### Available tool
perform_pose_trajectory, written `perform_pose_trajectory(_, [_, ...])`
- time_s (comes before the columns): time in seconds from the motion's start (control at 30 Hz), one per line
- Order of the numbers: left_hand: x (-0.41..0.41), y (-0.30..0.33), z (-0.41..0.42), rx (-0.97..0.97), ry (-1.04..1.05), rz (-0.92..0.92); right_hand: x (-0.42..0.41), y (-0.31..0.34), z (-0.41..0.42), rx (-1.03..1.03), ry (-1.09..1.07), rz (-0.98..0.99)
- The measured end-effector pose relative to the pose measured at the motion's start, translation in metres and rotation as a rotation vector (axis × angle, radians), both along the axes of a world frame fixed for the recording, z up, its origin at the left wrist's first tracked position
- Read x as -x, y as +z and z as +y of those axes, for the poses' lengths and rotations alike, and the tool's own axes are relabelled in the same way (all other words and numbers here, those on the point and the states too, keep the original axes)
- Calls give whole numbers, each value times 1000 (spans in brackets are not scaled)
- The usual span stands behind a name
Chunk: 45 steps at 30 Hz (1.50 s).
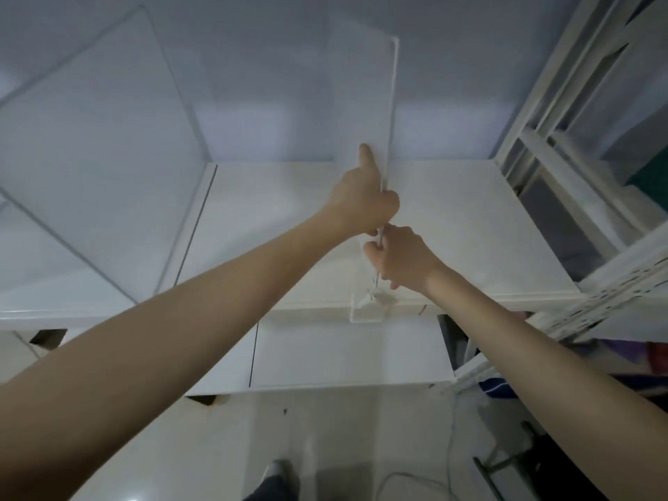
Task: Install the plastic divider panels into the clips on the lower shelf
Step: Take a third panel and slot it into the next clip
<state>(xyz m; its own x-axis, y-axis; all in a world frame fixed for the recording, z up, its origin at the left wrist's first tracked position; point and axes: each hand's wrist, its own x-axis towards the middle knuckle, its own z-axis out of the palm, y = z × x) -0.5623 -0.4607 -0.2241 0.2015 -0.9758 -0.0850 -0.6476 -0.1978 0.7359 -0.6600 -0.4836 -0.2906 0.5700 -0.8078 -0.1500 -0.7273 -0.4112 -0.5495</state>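
Both hands closed on the near edge of a clear divider panel [365, 99] standing upright on the white lower shelf [470, 218]; left hand [361, 197] higher, thumb flat against the panel face; right hand [401, 258] just below, above a clear clip [368, 307] at the shelf's front lip; second panel [97, 139] upright, well apart on the left.

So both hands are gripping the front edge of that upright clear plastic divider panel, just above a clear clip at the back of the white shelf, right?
Nearly. The head view shows the left hand and right hand gripping the front edge of the upright clear plastic divider panel, but the clear clip sits at the front lip of the white shelf, nearest the person, not at the back.
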Motion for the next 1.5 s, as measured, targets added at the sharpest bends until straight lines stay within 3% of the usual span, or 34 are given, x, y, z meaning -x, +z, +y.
perform_pose_trajectory(0.17, [11, -18, 6, -8, -2, -111, 8, -19, -2, -219, -4, 49])
perform_pose_trajectory(0.4, [11, -21, -5, -40, -24, -369, -1, -29, -7, -298, -8, -11])
perform_pose_trajectory(0.53, [11, -27, -3, -107, -37, -341, 1, -31, -5, -304, 7, -29])
perform_pose_trajectory(0.77, [14, -20, -2, -64, -3, -236, 4, -24, -11, -266, 51, -40])
perform_pose_trajectory(0.97, [17, -28, 0, -68, -5, -248, 4, -31, -4, -263, 21, -58])
perform_pose_trajectory(1.2, [12, -19, 8, -175, -52, -334, 2, -34, -7, -290, 10, -24])
perform_pose_trajectory(1.43, [11, -30, 7, -321, -106, -549, 0, -37, -4, -298, -16, 20])
perform_pose_trajectory(1.5, [12, -36, 7, -364, -101, -523, -1, -40, -4, -298, -6, 21])
